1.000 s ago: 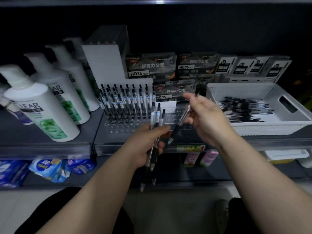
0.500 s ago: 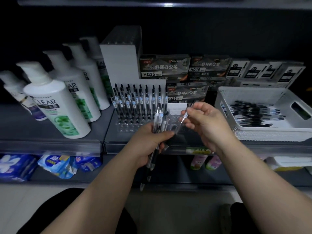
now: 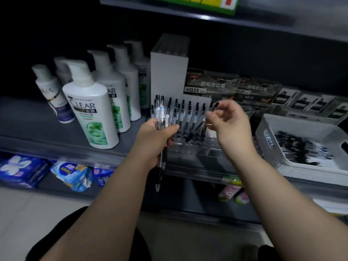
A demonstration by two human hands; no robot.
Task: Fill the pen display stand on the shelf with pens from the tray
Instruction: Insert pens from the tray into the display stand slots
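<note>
- Left hand (image 3: 154, 140): fingers curled around a bundle of pens (image 3: 160, 113), held upright in front of the stand's left end; tips hang below the fist.
- Right hand (image 3: 231, 129): thumb and fingertips pinch a single pen (image 3: 213, 108) near its clicker end. The pen is tilted, with its lower end over the stand's holes.
- Pen display stand (image 3: 190, 150): on the shelf (image 3: 37, 127), rear rows filled with standing pens (image 3: 189, 113).
- Tray (image 3: 308, 171): right of the stand, with loose pens (image 3: 297, 147) inside.
- Shampoo bottles (image 3: 90, 113): left of the stand.

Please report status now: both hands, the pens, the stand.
Left hand grips bundle of pens. Right hand pinches single pen over display stand; front holes look empty. Nothing seen blocking.
</note>
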